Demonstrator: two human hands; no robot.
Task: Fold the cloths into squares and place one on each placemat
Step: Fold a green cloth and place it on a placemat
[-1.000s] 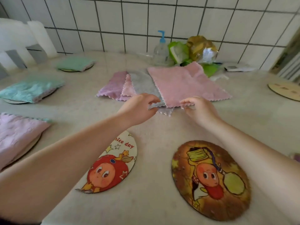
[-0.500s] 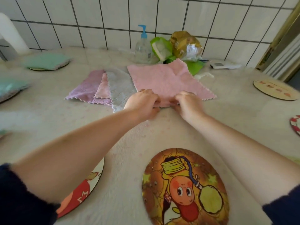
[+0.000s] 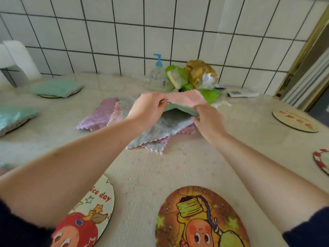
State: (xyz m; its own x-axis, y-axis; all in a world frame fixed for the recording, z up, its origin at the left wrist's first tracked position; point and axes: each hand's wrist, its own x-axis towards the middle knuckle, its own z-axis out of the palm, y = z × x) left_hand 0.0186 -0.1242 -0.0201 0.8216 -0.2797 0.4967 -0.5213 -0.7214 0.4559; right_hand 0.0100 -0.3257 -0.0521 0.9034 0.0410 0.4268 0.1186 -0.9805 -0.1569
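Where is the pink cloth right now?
Head view, centre: pink cloth held up between both hands, over the cloth pile, before the pump bottle.

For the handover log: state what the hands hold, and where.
Both hands grip the pink cloth by its lifted near edge: left hand at one end, right hand at the other.

The scene is lit brightly and evenly by soft daylight. The white tiles (image 3: pixel 160 41) are rendered pale and slightly washed out, and a faint sheen is seen on the counter (image 3: pixel 249 139) at its far edge. Only weak, diffuse shadows are cast, mainly under the forearms and beneath the cloths (image 3: pixel 156 132). Strong wide-angle distortion is evident: the grout lines are bowed and the door frame (image 3: pixel 302 56) at the right is slanted. Slight motion blur is seen around the hands (image 3: pixel 147 107), and the picture is soft overall, more so toward the left edge.
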